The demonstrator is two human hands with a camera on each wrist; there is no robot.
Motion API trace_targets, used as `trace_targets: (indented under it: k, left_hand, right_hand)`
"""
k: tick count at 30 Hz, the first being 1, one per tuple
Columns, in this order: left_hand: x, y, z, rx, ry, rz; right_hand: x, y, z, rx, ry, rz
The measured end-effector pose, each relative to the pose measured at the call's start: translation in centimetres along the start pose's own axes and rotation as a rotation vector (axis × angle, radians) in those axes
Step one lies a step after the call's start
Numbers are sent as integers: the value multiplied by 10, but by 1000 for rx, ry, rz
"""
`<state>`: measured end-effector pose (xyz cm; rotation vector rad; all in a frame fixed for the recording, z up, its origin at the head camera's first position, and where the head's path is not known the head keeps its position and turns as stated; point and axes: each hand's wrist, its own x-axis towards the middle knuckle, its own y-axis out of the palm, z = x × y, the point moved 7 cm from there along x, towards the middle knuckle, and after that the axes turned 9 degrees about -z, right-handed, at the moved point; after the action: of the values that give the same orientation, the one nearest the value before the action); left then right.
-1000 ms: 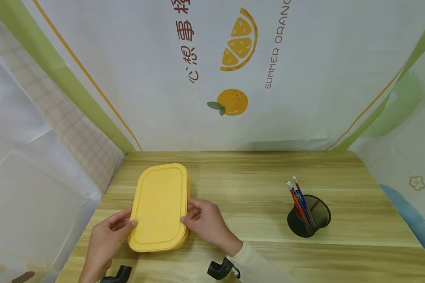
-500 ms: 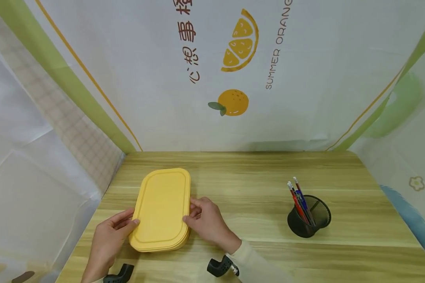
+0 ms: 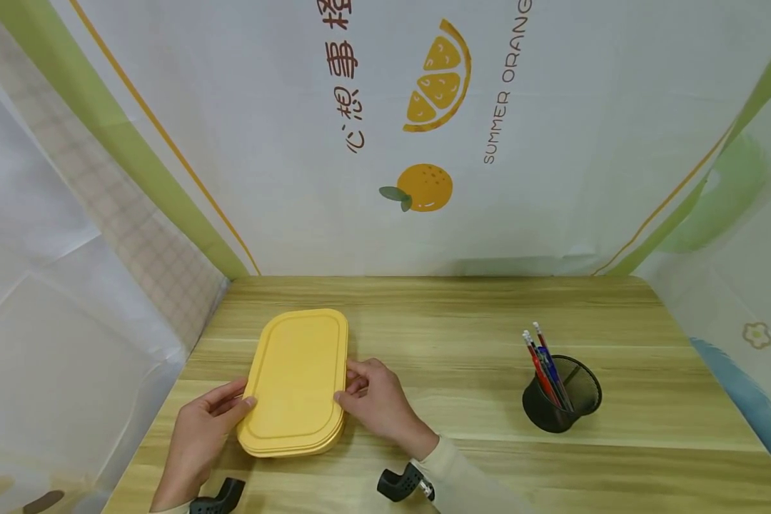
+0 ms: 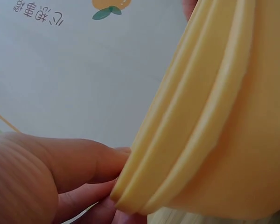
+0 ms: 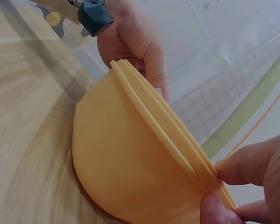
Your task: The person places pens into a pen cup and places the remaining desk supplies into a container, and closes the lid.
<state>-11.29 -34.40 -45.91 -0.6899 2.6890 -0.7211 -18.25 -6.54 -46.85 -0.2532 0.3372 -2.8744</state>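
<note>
A yellow rectangular lid [image 3: 298, 378] with rounded corners lies over a yellow storage box [image 5: 116, 144], whose wall shows in both wrist views. My left hand [image 3: 200, 432] pinches the lid's left edge, thumb on top and fingers beneath. On the opposite long edge my right hand [image 3: 380, 403] pinches the rim between thumb and fingers. Seen from the right wrist, the lid's layered rim [image 5: 165, 128] runs along the box's upper edge. The box stands on the table; what is inside it is hidden.
A black mesh pen holder [image 3: 546, 410] with several pens and pencils [image 3: 548, 371] stands to the right on the wood-grain table [image 3: 450, 343]. White printed cloth [image 3: 540, 178] hangs behind the table and along both sides.
The lid's far end has come slightly nearer and to the right, so less of the box's right side shows beside it. Both hands have shifted a little right, still gripping the edges.
</note>
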Motion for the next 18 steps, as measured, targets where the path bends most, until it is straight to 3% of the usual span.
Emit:
trace_targets:
  k: [18]
  left_hand:
    - [-5, 3, 8, -30, -30, 17]
  right_hand:
    - [-3, 1, -9, 34, -7, 26]
